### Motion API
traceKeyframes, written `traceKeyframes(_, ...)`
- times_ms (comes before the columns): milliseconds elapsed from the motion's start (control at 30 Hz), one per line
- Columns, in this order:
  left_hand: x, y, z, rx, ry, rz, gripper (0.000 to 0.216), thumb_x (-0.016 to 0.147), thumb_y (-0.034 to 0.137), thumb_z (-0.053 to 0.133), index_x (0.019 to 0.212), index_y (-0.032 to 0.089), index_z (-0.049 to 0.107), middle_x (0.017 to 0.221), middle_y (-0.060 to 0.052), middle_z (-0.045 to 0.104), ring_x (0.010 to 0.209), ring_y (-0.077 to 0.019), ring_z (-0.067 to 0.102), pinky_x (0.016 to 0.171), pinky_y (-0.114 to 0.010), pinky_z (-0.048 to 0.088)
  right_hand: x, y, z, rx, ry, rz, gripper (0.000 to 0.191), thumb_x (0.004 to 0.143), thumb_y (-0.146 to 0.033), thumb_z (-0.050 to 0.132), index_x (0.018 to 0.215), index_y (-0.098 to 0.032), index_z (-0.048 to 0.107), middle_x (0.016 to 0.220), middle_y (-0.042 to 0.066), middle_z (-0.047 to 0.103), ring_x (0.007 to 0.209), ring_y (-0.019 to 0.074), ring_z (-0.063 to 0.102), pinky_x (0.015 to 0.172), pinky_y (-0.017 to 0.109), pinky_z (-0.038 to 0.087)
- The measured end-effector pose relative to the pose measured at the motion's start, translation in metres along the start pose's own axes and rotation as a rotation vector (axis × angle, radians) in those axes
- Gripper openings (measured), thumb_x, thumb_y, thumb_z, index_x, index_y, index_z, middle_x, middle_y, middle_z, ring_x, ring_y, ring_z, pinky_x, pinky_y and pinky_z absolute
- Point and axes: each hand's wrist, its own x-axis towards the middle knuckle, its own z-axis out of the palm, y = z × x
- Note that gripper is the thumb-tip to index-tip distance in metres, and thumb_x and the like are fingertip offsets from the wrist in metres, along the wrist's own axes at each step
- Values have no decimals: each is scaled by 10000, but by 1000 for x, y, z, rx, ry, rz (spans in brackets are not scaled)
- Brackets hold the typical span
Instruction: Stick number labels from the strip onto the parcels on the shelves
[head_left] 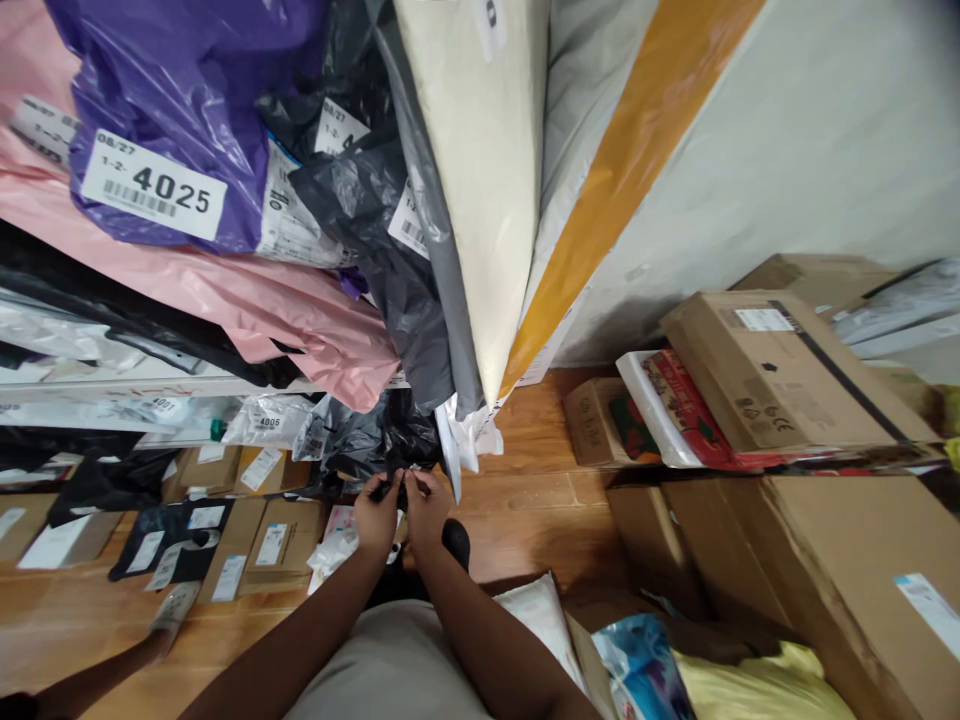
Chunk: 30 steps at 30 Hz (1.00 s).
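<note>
My left hand (377, 515) and my right hand (425, 510) are close together in front of my body, low by the shelf. Both have their fingers pinched on the edge of a black plastic bag (409, 425), whose crumpled upper part spreads just beyond my fingertips. Thumbs and fingertips nearly meet, and the exact grip is too small to make out. Left of the bag lies a clear-white parcel labelled 4006 (270, 420). Under my left wrist sits a whitish plastic packet (334, 548), partly hidden.
Overhead, a shelf holds a purple parcel labelled 4025 (172, 130), a pink parcel (315, 310) and a cream parcel (480, 150). Labelled cartons (274, 540) line the wooden floor (525, 510). Large cardboard boxes (862, 560) stand at right. Another person's limb (97, 675) enters lower left.
</note>
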Motion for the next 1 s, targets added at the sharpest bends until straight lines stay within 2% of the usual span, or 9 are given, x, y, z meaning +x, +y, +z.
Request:
traceKeyframes(133,0,2,-1,60,13,23,426,544,576,697,618,162,624,626,-34,662,640,-172,585,651,-285,480,-1,3,0,-93,-5,-112,229,793,-384,552,760,-192,672,767,46,699,720,179,631,696,297,499)
traceKeyframes(233,1,3,-1,100,10,24,432,548,587,685,614,165,616,619,-39,663,635,-180,589,636,-288,478,0,5,0,-145,9,-142,231,802,-384,527,755,-185,635,756,53,669,717,177,611,694,297,487)
traceKeyframes(400,3,1,0,108,16,19,453,542,604,687,625,163,622,637,-52,677,650,-198,611,665,-312,489,2,10,3,-37,-24,-66,245,775,-423,522,747,-192,596,740,48,649,696,178,593,668,296,482)
traceKeyframes(533,3,1,0,81,1,22,449,546,600,689,619,163,616,622,-36,656,639,-178,593,664,-297,485,5,11,5,135,-16,46,250,726,-437,564,677,-192,561,668,19,624,646,162,573,643,283,478)
traceKeyframes(633,1,0,0,78,-15,32,433,560,586,689,617,165,606,601,-17,630,618,-159,567,637,-275,470,8,9,5,157,-8,87,328,731,-481,577,584,-196,508,564,-12,559,563,139,515,570,262,447)
traceKeyframes(733,1,0,0,61,2,18,433,534,574,708,619,161,609,618,-23,640,634,-163,573,656,-282,473,11,7,4,131,-38,80,333,721,-475,597,567,-193,510,535,-23,541,531,130,485,536,253,427)
traceKeyframes(833,4,2,1,43,17,-34,442,492,538,739,671,146,642,687,-41,677,684,-179,601,726,-308,484,12,6,1,90,-55,19,252,731,-423,579,622,-196,558,597,-15,591,588,141,519,584,255,447)
traceKeyframes(933,9,3,2,94,-18,-82,453,457,491,772,716,132,676,720,-58,705,721,-206,625,773,-344,489,11,5,-2,66,-76,-9,226,746,-415,552,656,-208,563,640,-17,602,642,150,539,635,260,459)
traceKeyframes(1000,13,3,2,141,-46,-90,418,451,480,776,669,137,678,673,-63,705,726,-234,639,771,-368,496,10,6,-3,78,-90,-2,241,750,-435,549,663,-210,554,641,-22,587,638,147,530,627,255,458)
